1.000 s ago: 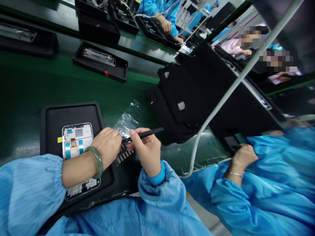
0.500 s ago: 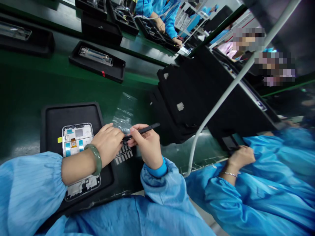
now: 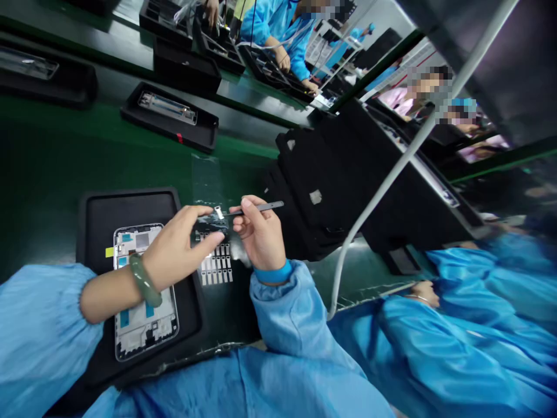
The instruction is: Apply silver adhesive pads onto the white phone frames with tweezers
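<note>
My right hand [image 3: 265, 241] pinches a pair of dark tweezers [image 3: 272, 205], their tips pointing left. At the tips is a small silvery part [image 3: 219, 213], raised above the bench. My left hand [image 3: 180, 247] is open, thumb and forefinger spread around the left side of that part without visibly closing on it. Below my hands lie rows of similar small metal parts [image 3: 216, 276], and a clear plastic film [image 3: 206, 177] extends behind them. A device housing [image 3: 152, 325] with blue patches rests in a black tray [image 3: 130, 194], partly hidden under my left wrist.
Stacked black trays [image 3: 304, 197] stand to the right, near a thick white cable [image 3: 369, 209]. Two black trays with housings lie behind, one with a metal frame [image 3: 167, 108]. A co-worker's blue sleeve [image 3: 418, 342] is at the right; another person's hand [image 3: 282, 58] is across the bench.
My left hand has pulled back leftward and its fingers have opened. The tweezers have risen slightly, with a small silvery part now showing at their tips. More rows of metal parts are visible.
</note>
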Demonstrator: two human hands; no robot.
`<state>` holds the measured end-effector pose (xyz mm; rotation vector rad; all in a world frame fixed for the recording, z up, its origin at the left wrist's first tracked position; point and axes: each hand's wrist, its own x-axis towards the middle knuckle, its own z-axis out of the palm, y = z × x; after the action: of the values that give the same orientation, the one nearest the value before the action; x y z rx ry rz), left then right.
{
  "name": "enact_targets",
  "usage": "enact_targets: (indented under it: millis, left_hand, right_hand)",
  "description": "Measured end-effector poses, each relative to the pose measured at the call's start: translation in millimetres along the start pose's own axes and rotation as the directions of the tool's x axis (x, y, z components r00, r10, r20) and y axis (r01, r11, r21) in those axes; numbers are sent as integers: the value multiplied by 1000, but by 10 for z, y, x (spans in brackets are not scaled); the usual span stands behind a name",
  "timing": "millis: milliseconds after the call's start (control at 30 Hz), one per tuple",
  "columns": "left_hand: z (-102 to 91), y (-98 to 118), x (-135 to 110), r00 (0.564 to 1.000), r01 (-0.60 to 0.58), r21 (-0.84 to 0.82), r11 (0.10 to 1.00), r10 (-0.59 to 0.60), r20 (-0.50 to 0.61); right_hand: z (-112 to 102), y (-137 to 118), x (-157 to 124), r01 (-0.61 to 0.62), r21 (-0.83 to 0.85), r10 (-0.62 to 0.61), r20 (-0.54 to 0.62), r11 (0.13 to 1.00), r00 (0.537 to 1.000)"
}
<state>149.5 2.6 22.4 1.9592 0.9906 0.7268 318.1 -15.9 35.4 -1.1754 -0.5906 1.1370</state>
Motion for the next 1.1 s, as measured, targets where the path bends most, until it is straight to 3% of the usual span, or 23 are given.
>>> enact_targets:
  millis: [167, 300, 400, 567, 700, 867, 967, 1033, 1100]
  left_hand:
    - [-325, 59, -74, 988, 130, -118, 985, -139, -72]
    - [-514, 55, -167, 969, 227, -131, 965, -237, -66]
    - [-608, 55, -216, 963, 259, -86, 962, -264, -54]
    - [-659, 35, -263, 960, 276, -73, 958, -278, -20]
    - [-692, -23, -299, 933, 360, -74, 930, -358, 39]
    - [-863, -127, -380, 880, 448, -73, 891, -425, 213]
    - [-968, -245, -499, 917, 377, 15, 926, -376, 137]
    - [-1001, -356, -601, 973, 220, 168, 961, -228, 25]
    - [-1003, -472, -693, 999, 46, 337, 940, -52, 8]
  right_hand:
    - [318, 75, -103, 84, -19, -79, 190, 996, 979]
    - [483, 73, -182, 289, -147, -237, 298, 946, 925]
    - [553, 60, -204, 361, -191, -273, 372, 913, 887]
    - [611, 63, -207, 327, -321, -169, 434, 889, 885]
    - [634, 57, -248, 370, -389, -165, 467, 844, 869]
    - [722, 75, -186, 223, -302, -66, 455, 927, 888]
    - [782, 167, -62, 114, -216, -14, 416, 970, 909]
    - [804, 269, 15, 38, -209, 55, 424, 977, 904]
    - [815, 376, 65, -30, -229, 133, 449, 973, 883]
